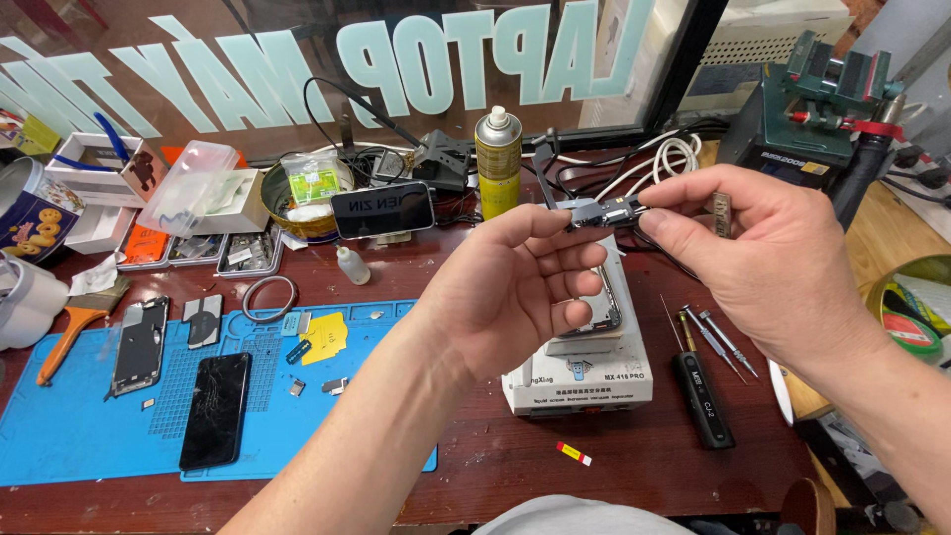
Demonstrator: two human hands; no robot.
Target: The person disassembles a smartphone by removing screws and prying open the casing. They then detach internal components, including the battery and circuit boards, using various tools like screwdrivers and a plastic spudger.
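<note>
Both my hands are raised over the workbench, pinching one small dark phone part [606, 211] with a thin black flex cable hanging from it. My left hand [510, 292] grips its left end between thumb and fingers. My right hand [768, 263] holds the right end with thumb and forefinger. Beneath them a phone body [604, 317] lies on a white heating-pad box [580, 381].
A blue work mat [89, 426] carries a cracked black screen [215, 408], an opened phone frame [139, 345] and small parts. Screwdrivers [705, 396] lie right of the box. A yellow spray can [497, 159], small phone stand [381, 210], parts trays and cables crowd the back.
</note>
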